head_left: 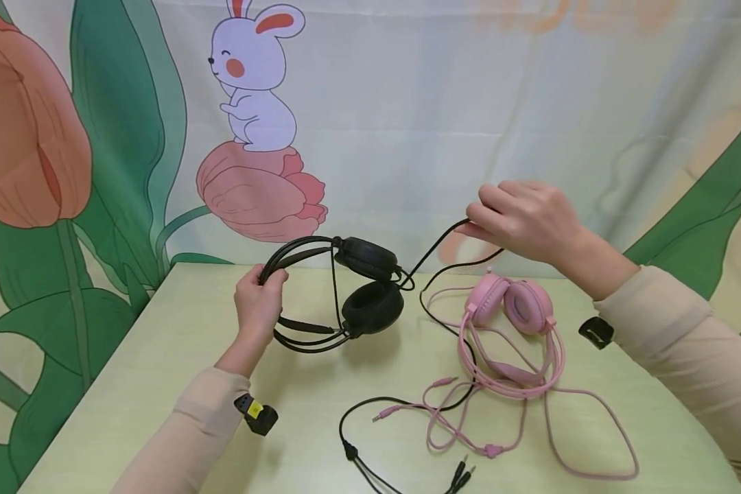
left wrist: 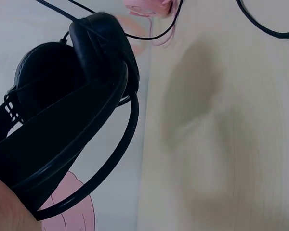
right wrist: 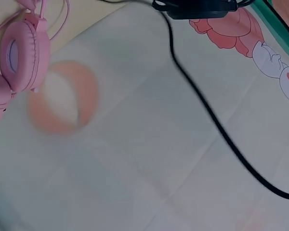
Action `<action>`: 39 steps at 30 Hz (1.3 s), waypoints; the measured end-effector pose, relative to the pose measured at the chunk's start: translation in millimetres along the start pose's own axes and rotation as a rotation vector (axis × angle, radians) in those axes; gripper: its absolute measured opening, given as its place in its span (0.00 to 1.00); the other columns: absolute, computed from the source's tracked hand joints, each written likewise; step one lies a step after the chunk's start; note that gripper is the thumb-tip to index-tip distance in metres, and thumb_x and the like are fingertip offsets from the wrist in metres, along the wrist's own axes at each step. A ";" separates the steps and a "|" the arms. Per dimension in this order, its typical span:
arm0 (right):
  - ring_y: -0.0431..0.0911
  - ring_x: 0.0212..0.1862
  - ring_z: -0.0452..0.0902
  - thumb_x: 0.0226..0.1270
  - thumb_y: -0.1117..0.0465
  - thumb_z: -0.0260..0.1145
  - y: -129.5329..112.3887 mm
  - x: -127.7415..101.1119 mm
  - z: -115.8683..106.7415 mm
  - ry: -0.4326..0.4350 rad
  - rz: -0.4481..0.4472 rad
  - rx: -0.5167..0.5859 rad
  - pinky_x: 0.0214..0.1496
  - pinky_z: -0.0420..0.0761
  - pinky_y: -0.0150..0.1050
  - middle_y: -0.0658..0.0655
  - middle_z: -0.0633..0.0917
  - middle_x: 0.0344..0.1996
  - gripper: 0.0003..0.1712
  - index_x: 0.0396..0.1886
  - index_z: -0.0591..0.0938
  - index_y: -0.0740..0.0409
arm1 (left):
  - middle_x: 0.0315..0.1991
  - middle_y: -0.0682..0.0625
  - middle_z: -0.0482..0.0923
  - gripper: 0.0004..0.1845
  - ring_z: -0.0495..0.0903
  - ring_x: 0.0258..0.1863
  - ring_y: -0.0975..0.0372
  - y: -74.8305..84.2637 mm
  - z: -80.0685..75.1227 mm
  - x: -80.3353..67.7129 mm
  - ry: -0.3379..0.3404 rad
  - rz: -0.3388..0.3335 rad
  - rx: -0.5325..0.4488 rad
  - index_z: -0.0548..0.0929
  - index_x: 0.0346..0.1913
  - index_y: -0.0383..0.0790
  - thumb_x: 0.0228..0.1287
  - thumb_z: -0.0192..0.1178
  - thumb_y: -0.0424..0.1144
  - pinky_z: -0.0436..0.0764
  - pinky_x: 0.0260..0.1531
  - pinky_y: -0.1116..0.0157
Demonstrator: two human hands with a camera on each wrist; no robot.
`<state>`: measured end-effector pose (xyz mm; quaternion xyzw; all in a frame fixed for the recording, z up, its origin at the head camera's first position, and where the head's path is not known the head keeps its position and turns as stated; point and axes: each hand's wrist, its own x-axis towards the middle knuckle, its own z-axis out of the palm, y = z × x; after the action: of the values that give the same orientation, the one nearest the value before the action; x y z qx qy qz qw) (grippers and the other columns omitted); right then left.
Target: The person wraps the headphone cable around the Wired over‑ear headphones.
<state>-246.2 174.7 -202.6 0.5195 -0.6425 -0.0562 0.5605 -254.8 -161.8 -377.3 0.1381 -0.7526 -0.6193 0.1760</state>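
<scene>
The black headset [head_left: 339,291] is held lifted above the far left part of the pale green table [head_left: 179,336], its headband gripped by the left hand [head_left: 258,302], whose fingers are curled round the band at about 9 o'clock of the ear cups. Its black cable [head_left: 435,243] is pinched by the right hand [head_left: 521,219] between thumb and bent fingers, at about 2 o'clock from the ear cups, above the table's far edge. The cable is then seen dropping to the table and running toward the near edge, where its plugs [head_left: 460,475] lie at 6 o'clock.

The pink headset [head_left: 511,329] is seen lying flat on the table, just beside the black cable, at 4 o'clock from the black headset; its pink cable [head_left: 593,439] is looped widely toward the near right edge. Bare table is left at the near left. No containers are shown.

In the left wrist view only the band and one cup [left wrist: 101,48] are made out, with the hand cut off at the corner. The right wrist view is blurred, and the fingers are not shown there.
</scene>
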 end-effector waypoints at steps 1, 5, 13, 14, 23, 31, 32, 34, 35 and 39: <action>0.39 0.14 0.44 0.70 0.52 0.52 -0.5 -0.3 -0.7 -0.005 0.004 -0.002 0.15 0.45 0.31 0.49 0.59 0.14 0.23 0.15 0.66 0.56 | 0.06 0.60 0.60 0.10 0.64 0.05 0.67 -0.7 -1.5 0.8 0.017 -0.012 -0.005 0.68 0.18 0.44 0.51 0.55 0.41 0.66 0.11 0.69; 0.39 0.14 0.43 0.69 0.52 0.52 -2.1 0.7 -2.7 -0.007 0.012 -0.034 0.15 0.43 0.31 0.49 0.59 0.13 0.23 0.14 0.66 0.55 | 0.06 0.59 0.61 0.11 0.63 0.05 0.67 -4.0 -7.1 3.7 0.016 -0.092 -0.083 0.67 0.18 0.44 0.52 0.55 0.41 0.66 0.11 0.70; 0.39 0.14 0.43 0.69 0.47 0.52 -6.1 9.4 -2.0 0.039 0.003 -0.107 0.16 0.43 0.32 0.49 0.58 0.13 0.25 0.15 0.65 0.56 | 0.05 0.58 0.60 0.10 0.62 0.06 0.67 -7.5 -6.0 0.3 -0.096 -0.148 -0.111 0.68 0.19 0.43 0.52 0.55 0.40 0.66 0.11 0.71; 0.40 0.14 0.43 0.68 0.47 0.52 -6.8 10.4 -1.9 0.042 -0.001 -0.109 0.16 0.43 0.32 0.49 0.58 0.13 0.25 0.15 0.65 0.56 | 0.05 0.58 0.60 0.09 0.62 0.06 0.67 -7.6 -5.2 -0.8 -0.109 -0.142 -0.111 0.69 0.20 0.43 0.52 0.55 0.39 0.65 0.11 0.71; 0.40 0.14 0.44 0.68 0.45 0.51 -14.2 13.2 -0.3 0.061 0.000 -0.123 0.15 0.44 0.32 0.49 0.58 0.12 0.26 0.15 0.65 0.56 | 0.09 0.57 0.60 0.07 0.60 0.07 0.67 -6.7 0.4 -15.5 -0.266 -0.093 -0.139 0.70 0.23 0.41 0.55 0.54 0.37 0.63 0.11 0.70; 0.40 0.15 0.44 0.69 0.45 0.51 -19.7 17.5 5.9 0.037 0.012 -0.121 0.15 0.44 0.32 0.49 0.58 0.13 0.25 0.16 0.65 0.55 | 0.08 0.57 0.59 0.08 0.60 0.07 0.66 -4.4 10.9 -27.6 -0.369 -0.008 -0.088 0.69 0.23 0.40 0.56 0.54 0.37 0.60 0.10 0.71; 0.40 0.15 0.44 0.69 0.46 0.51 -20.4 17.9 7.0 0.030 0.011 -0.118 0.15 0.45 0.32 0.49 0.58 0.13 0.25 0.16 0.65 0.55 | 0.09 0.57 0.59 0.08 0.59 0.07 0.66 -4.2 12.4 -29.1 -0.381 0.009 -0.076 0.69 0.23 0.40 0.56 0.53 0.36 0.60 0.10 0.71; 0.40 0.15 0.45 0.70 0.48 0.50 -21.6 17.9 9.3 0.014 0.012 -0.110 0.14 0.45 0.32 0.49 0.59 0.14 0.24 0.16 0.66 0.56 | 0.09 0.57 0.58 0.07 0.59 0.08 0.66 -3.8 15.6 -32.1 -0.404 0.048 -0.048 0.70 0.24 0.39 0.55 0.53 0.36 0.59 0.10 0.70; 0.40 0.15 0.45 0.70 0.49 0.50 -22.0 17.6 10.6 0.003 0.014 -0.104 0.14 0.46 0.32 0.50 0.59 0.14 0.23 0.17 0.66 0.56 | 0.09 0.57 0.58 0.07 0.59 0.08 0.65 -3.4 17.0 -33.5 -0.415 0.069 -0.033 0.70 0.24 0.39 0.55 0.53 0.36 0.58 0.10 0.70; 0.42 0.15 0.49 0.71 0.53 0.49 -21.4 11.2 18.2 -0.058 0.047 -0.071 0.14 0.50 0.32 0.51 0.62 0.15 0.21 0.19 0.68 0.58 | 0.11 0.55 0.59 0.06 0.60 0.09 0.64 -0.3 22.3 -38.7 -0.449 0.132 0.011 0.71 0.25 0.39 0.54 0.54 0.36 0.58 0.11 0.70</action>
<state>-245.7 147.5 -215.8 0.4820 -0.6681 -0.0808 0.5611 -229.7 -125.7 -385.0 -0.0517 -0.7837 -0.6174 0.0436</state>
